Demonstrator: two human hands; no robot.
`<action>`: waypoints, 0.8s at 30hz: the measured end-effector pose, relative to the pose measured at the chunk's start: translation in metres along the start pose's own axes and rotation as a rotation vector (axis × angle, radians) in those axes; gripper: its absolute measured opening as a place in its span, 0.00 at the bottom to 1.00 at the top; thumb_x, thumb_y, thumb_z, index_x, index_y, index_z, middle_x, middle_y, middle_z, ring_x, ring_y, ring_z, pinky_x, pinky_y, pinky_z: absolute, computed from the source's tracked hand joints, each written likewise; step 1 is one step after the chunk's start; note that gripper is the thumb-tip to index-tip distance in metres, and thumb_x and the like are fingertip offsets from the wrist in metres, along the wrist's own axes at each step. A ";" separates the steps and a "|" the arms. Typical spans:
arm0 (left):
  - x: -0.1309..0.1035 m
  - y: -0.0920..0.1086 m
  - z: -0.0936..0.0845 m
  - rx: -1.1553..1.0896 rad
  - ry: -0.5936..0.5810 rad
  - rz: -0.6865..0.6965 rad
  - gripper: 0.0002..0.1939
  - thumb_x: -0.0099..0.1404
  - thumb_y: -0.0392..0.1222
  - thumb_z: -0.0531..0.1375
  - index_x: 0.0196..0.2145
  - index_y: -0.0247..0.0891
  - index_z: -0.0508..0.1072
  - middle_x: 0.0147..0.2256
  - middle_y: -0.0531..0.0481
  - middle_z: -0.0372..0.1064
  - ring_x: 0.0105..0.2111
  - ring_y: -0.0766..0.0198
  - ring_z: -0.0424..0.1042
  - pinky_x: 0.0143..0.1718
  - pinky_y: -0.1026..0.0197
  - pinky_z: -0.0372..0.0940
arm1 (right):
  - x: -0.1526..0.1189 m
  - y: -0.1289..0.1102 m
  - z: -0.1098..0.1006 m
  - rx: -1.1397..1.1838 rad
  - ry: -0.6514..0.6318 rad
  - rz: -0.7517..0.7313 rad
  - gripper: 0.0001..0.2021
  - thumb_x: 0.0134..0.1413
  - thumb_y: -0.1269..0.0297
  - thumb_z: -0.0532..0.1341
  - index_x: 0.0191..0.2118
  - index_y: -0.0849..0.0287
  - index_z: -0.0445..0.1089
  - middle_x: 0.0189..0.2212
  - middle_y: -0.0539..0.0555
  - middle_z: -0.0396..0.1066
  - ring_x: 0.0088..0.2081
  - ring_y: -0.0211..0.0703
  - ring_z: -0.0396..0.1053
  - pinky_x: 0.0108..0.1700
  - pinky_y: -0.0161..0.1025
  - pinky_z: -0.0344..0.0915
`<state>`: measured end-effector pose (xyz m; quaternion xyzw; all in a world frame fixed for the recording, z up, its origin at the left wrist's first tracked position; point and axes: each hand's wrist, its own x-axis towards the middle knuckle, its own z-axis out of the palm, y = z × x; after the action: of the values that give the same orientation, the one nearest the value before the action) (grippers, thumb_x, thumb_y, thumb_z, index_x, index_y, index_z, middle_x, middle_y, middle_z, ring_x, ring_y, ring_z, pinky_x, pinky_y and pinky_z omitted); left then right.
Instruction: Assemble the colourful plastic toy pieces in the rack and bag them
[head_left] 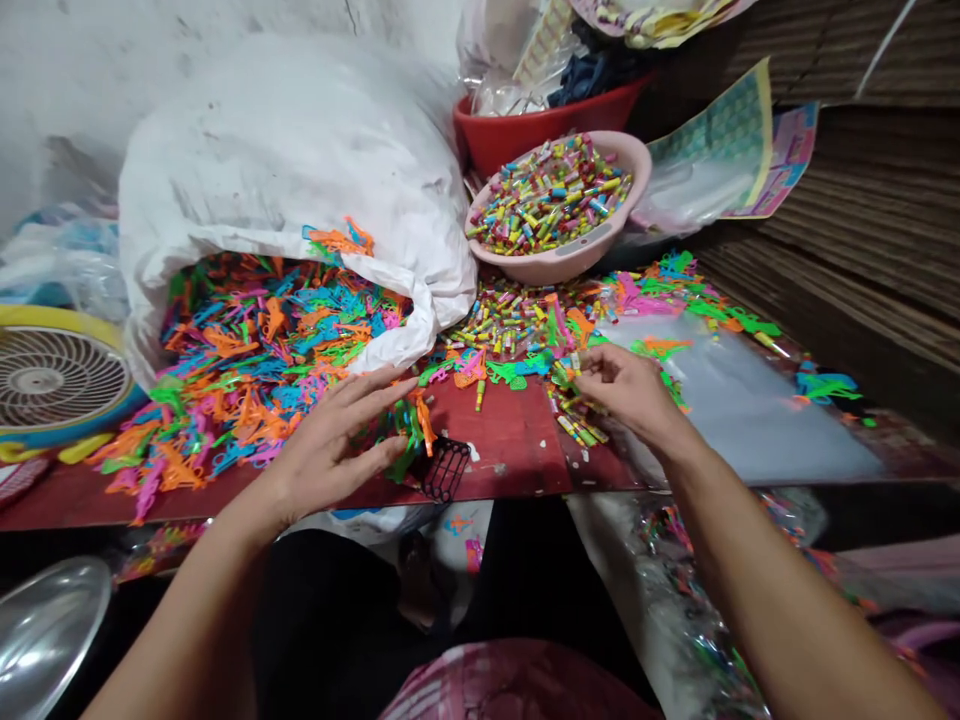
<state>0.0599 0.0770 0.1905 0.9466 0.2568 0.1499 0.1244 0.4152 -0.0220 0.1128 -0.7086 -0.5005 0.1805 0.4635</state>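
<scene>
The left hand (337, 440) is holding its fingers spread just beside the multicoloured plastic toys (247, 415) spilling from the white sack (292, 150). The right hand (628, 392) is curling over small colourful tubes (581, 430) lying on the red surface (517, 435); whether it is pinching one, I cannot tell.
</scene>
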 end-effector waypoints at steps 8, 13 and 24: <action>0.001 0.004 0.001 0.104 0.030 -0.149 0.32 0.66 0.59 0.57 0.64 0.47 0.64 0.66 0.43 0.56 0.66 0.45 0.55 0.65 0.38 0.53 | -0.025 -0.025 0.072 0.403 -0.279 -0.097 0.11 0.48 0.56 0.68 0.33 0.58 0.74 0.34 0.54 0.76 0.35 0.44 0.73 0.39 0.41 0.70; 0.002 0.002 -0.003 0.017 -0.064 -0.123 0.31 0.66 0.57 0.56 0.64 0.47 0.63 0.66 0.45 0.56 0.68 0.42 0.50 0.66 0.37 0.50 | -0.024 -0.032 0.096 0.260 -0.370 -0.174 0.10 0.52 0.59 0.64 0.36 0.60 0.76 0.34 0.56 0.77 0.33 0.44 0.73 0.37 0.40 0.70; 0.002 -0.012 -0.019 -0.188 -0.162 0.058 0.26 0.64 0.53 0.60 0.59 0.52 0.70 0.64 0.47 0.60 0.67 0.45 0.53 0.65 0.35 0.49 | -0.045 -0.041 0.105 0.371 -0.515 -0.137 0.11 0.52 0.64 0.63 0.41 0.59 0.75 0.38 0.55 0.78 0.36 0.44 0.75 0.35 0.37 0.69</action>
<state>0.0494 0.0914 0.2045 0.9469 0.2032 0.0997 0.2285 0.2976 -0.0081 0.0849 -0.5078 -0.6061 0.4104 0.4541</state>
